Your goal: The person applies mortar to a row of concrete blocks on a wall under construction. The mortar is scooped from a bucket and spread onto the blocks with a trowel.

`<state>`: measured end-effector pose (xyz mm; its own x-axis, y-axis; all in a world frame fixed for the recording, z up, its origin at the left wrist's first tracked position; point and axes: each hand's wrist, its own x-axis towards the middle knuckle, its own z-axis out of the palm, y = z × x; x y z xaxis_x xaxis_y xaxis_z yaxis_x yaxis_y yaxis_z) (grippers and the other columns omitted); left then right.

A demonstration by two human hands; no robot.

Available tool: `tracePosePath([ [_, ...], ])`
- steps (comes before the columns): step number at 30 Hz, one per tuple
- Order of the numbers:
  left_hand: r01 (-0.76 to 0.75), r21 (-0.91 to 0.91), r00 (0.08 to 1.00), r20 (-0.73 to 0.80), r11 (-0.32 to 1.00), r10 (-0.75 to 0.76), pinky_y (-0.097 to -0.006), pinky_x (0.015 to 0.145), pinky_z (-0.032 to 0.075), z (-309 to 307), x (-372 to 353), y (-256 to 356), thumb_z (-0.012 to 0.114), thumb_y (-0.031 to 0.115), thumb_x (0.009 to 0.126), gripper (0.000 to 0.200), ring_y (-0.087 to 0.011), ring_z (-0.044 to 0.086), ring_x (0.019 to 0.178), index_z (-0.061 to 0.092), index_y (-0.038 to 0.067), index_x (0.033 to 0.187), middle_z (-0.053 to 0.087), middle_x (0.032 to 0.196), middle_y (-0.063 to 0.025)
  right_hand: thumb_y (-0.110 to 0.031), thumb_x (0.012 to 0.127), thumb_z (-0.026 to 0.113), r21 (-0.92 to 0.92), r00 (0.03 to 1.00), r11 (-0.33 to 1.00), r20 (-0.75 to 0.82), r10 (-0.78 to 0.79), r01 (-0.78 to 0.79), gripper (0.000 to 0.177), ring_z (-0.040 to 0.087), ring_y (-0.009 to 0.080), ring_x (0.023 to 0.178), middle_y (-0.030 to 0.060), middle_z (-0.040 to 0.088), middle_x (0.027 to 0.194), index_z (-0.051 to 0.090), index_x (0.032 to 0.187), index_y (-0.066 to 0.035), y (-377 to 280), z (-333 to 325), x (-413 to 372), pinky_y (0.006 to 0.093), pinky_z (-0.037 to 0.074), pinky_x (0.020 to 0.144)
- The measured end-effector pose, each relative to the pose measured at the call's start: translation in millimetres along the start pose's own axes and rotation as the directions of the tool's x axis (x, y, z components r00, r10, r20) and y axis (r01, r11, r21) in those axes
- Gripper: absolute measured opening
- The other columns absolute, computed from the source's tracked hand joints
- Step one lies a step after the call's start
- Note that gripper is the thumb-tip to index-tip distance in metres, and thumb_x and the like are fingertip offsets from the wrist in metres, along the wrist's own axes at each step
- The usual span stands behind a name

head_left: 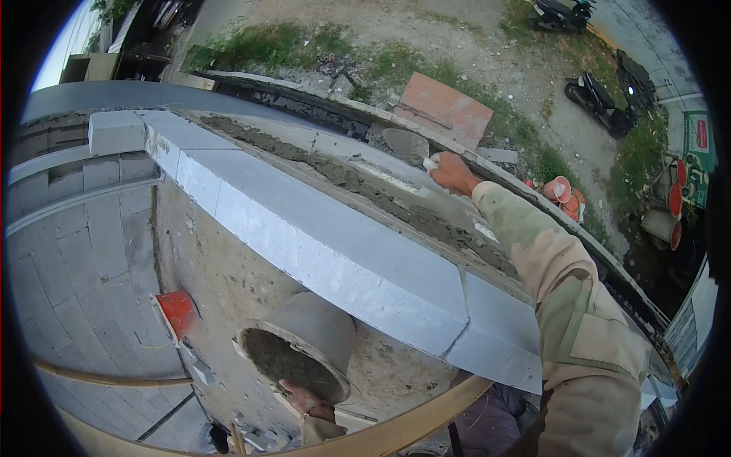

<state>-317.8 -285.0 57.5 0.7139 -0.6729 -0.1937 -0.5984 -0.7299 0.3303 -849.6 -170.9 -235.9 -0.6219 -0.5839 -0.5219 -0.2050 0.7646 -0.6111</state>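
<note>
Outdoors, atop a block wall (304, 236), the right hand (453, 173) is closed around a trowel (406, 145), its blade over the mortar bed (358, 183). Lower down, the left hand (304, 398) grips the rim of a mortar-filled bucket (312, 327) beside the wall.

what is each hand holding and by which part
The right hand grips a trowel by its white handle, blade over the wet wall top. The left hand holds a bucket of mortar by its near rim.
</note>
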Motion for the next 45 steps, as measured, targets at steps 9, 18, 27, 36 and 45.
tracePosePath([
  [9, -0.061, -0.170, 0.997, 0.037, 0.984, 0.068, -0.0464, 0.093, 0.054, 0.9, 19.6, -13.7, 0.045, 0.071, 0.096, 0.089, -0.0374, 0.066, 0.104, 0.061, -0.012, 0.126, 0.067, 0.122, -0.0217, -0.015, 0.082, 0.061, -0.001, 0.965, 0.994, 0.242, -0.104, 0.107, 0.031, 0.070, 0.0409, 0.098, 0.0266, 0.072, 0.104, 0.072, 0.106, 0.003, -72.8, 84.6, 48.7, 0.0482, 0.055, 0.082],
  [18, -0.014, -0.270, 0.995, 0.095, 0.963, 0.041, -0.0480, 0.096, 0.053, 3.5, 7.9, -12.2, 0.048, 0.068, 0.097, 0.087, -0.0367, 0.063, 0.110, 0.052, -0.010, 0.134, 0.062, 0.130, -0.0212, -0.017, 0.083, 0.062, 0.039, 0.946, 0.969, 0.208, -0.247, 0.245, 0.031, 0.069, 0.0439, 0.098, 0.0280, 0.071, 0.102, 0.071, 0.102, 0.004, -94.1, 71.6, 43.2, 0.0510, 0.053, 0.084],
  [27, 0.026, -0.241, 0.995, 0.102, 0.970, -0.001, -0.0497, 0.100, 0.052, 0.7, 8.2, -9.7, 0.049, 0.068, 0.096, 0.088, -0.0393, 0.061, 0.116, 0.049, -0.009, 0.138, 0.059, 0.136, -0.0224, -0.021, 0.087, 0.066, 0.075, 0.939, 0.951, 0.151, -0.309, 0.300, 0.031, 0.066, 0.0455, 0.104, 0.0295, 0.070, 0.105, 0.070, 0.103, 0.006, -110.2, 56.7, -0.5, 0.0513, 0.052, 0.091],
  [36, -0.009, -0.137, 1.000, 0.022, 0.990, 0.012, -0.0491, 0.097, 0.054, 2.5, 26.6, -21.1, 0.051, 0.067, 0.096, 0.086, -0.0385, 0.063, 0.112, 0.053, -0.010, 0.135, 0.061, 0.132, -0.0231, -0.016, 0.095, 0.059, 0.672, 0.728, 0.576, 0.661, -0.183, -0.465, 0.030, 0.062, 0.0218, 0.064, 0.0161, 0.066, 0.085, 0.058, 0.119, 0.002, -66.4, 38.6, 40.3, 0.0396, 0.050, 0.052],
  [45, -0.028, -0.103, 0.997, -0.079, 0.994, 0.020, -0.0472, 0.088, 0.059, 9.5, 25.8, -18.4, 0.052, 0.066, 0.096, 0.084, -0.0373, 0.068, 0.101, 0.061, -0.014, 0.122, 0.068, 0.117, -0.0241, -0.014, 0.095, 0.057, 0.983, 0.990, 0.155, 0.076, 0.116, -0.094, 0.040, 0.062, 0.0189, 0.064, 0.0138, 0.066, 0.096, 0.050, 0.133, -0.002, -31.2, -13.7, 46.4, 0.0372, 0.052, 0.051],
])
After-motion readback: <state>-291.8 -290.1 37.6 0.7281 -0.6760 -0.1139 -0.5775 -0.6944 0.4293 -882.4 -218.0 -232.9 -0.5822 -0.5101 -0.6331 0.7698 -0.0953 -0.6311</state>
